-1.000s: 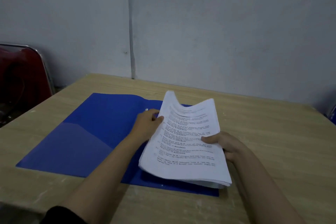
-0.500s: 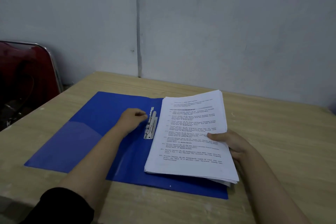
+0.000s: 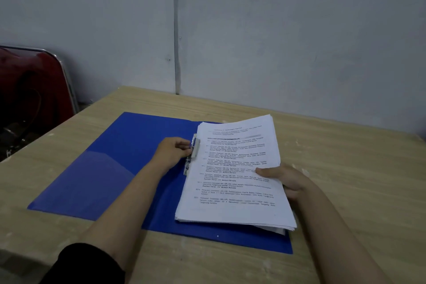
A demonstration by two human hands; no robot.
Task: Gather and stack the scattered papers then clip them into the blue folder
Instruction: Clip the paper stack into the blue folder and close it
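Observation:
The blue folder [image 3: 110, 168] lies open and flat on the wooden table [image 3: 357, 168]. A thick stack of printed white papers [image 3: 232, 191] rests on its right half, its left edge against the metal clip [image 3: 193, 153] at the spine. My left hand [image 3: 171, 152] pinches the raised clip lever with its fingertips. My right hand [image 3: 283, 178] grips the stack's right edge, thumb on top of the sheets and fingers under them. The stack's right side sits slightly lifted off the folder.
A red chair with a chrome frame [image 3: 34, 90] stands off the table's left edge. A grey wall [image 3: 276, 41] closes the far side of the table. Bare tabletop lies to the right of the folder.
The bent-up stack has been lowered flat onto the folder's right half. My left hand let go of the papers' left edge and moved onto the clip, now raised beside the stack.

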